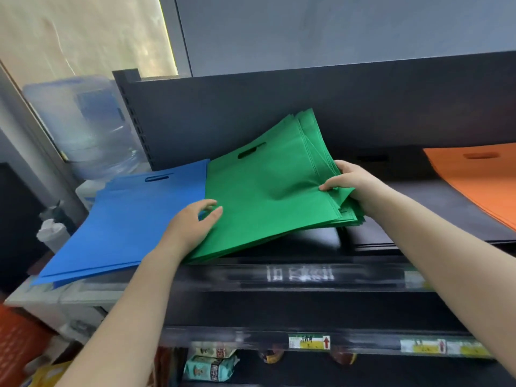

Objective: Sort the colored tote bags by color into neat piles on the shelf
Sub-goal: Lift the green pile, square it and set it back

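The right hand is pinching the right edge of the green bag pile, thumb on top and fingers under. The pile is stretching from that grip toward nine o'clock. The left hand is lying flat with straight fingers on the pile's left edge. The blue bags are sitting at nine o'clock, touching the green ones. The orange bags are at three o'clock, well apart, all on the dark shelf.

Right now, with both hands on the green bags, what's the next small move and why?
Probably square the green pile and set it flat: its edges are fanned at the far corner and under the right hand, and it overlaps the blue pile beside the left hand.
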`<action>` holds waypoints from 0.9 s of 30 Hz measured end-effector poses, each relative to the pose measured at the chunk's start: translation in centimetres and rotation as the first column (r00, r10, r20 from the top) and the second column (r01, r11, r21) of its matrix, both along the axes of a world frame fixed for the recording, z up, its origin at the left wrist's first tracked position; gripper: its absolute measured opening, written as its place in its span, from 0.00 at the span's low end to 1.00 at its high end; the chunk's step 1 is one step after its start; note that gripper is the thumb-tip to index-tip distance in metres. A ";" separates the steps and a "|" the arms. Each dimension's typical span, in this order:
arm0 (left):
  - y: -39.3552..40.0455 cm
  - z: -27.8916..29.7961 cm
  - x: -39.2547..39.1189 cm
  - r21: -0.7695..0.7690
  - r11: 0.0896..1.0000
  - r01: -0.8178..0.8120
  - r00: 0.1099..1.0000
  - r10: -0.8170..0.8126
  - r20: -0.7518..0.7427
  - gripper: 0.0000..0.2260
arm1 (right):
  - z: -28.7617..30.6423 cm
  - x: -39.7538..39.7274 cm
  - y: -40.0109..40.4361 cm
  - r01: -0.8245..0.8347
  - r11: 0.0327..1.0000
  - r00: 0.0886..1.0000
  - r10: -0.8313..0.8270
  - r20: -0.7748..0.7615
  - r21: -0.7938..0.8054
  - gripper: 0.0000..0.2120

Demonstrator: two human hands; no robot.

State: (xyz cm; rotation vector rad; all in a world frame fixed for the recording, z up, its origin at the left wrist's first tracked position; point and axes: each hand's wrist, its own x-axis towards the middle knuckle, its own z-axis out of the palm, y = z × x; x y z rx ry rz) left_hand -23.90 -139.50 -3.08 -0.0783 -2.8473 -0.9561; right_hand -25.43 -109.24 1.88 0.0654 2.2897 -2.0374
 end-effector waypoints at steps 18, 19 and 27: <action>-0.9 -1.8 -1.3 -0.369 0.925 0.095 0.995 -0.100 0.004 0.27 | 0.9 2.4 6.4 0.087 0.993 0.995 -0.090 -0.035 -0.080 0.17; -0.7 -1.7 -1.2 -0.404 0.910 0.090 0.996 -0.094 0.009 0.30 | 0.9 2.5 6.8 0.084 0.991 0.995 -0.089 -0.041 -0.101 0.17; -0.7 -0.9 -1.2 -0.417 0.908 0.035 0.999 -0.045 -0.015 0.24 | 2.0 2.8 6.5 0.044 0.985 0.989 -0.067 -0.133 -0.169 0.14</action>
